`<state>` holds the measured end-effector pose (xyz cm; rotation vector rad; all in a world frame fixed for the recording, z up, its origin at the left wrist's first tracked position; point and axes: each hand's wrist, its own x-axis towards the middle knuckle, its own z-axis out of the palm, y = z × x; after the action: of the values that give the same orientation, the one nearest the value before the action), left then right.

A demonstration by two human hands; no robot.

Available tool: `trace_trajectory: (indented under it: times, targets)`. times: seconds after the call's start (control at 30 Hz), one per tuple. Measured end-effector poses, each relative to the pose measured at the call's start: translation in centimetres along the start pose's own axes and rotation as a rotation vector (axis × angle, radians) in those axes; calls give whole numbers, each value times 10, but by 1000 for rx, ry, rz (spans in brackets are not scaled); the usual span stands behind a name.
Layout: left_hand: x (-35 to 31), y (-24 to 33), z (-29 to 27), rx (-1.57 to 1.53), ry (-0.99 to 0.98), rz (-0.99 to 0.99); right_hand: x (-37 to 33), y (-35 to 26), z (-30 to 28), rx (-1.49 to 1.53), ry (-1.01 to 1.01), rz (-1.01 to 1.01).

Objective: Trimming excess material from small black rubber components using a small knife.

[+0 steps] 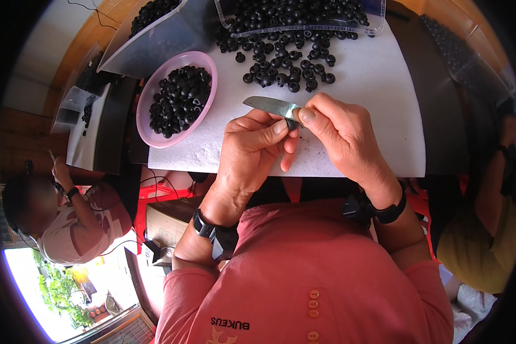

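Near the front edge of the white work surface (378, 114), my left hand (252, 146) pinches a small black round part (291, 124) between thumb and fingers. My right hand (344, 129) grips a knife whose short steel blade (269, 105) points left. That blade lies right over the black part, and its handle is hidden in my fingers. Just beyond my hands, loose black round parts with holes (292, 71) are scattered on the surface. To the left of my left hand stands a pink bowl (143, 117) filled with the same kind of parts.
A clear plastic bin (304, 28) spills black parts at the back. Beside it another translucent bin (172, 37) leans over the bowl. A person (83, 221) works at a table on the left, and another person in yellow (470, 246) sits on the right.
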<state>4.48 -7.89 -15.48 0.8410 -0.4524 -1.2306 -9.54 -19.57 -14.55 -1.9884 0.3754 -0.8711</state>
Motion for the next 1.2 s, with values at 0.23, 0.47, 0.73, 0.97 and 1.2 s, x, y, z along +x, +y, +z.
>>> trace_trajectory:
  times: [0.23, 0.47, 0.73, 0.97, 1.2]
  targets:
    - [-2, 3, 6, 18, 36, 32, 0, -8, -1, 182, 0, 102]
    - [-27, 56, 1, 588, 305, 550, -4, 4, -5, 250, 104, 163]
    - [-10, 84, -41, 1712, 411, 1089, -2, 3, -3, 215, 105, 173]
    - [11, 39, -24, 1652, 106, 925, -16, -6, -19, 14, 207, 180]
    - [23, 26, -31, 1877, 59, 724, -34, 14, -34, -196, 405, 213]
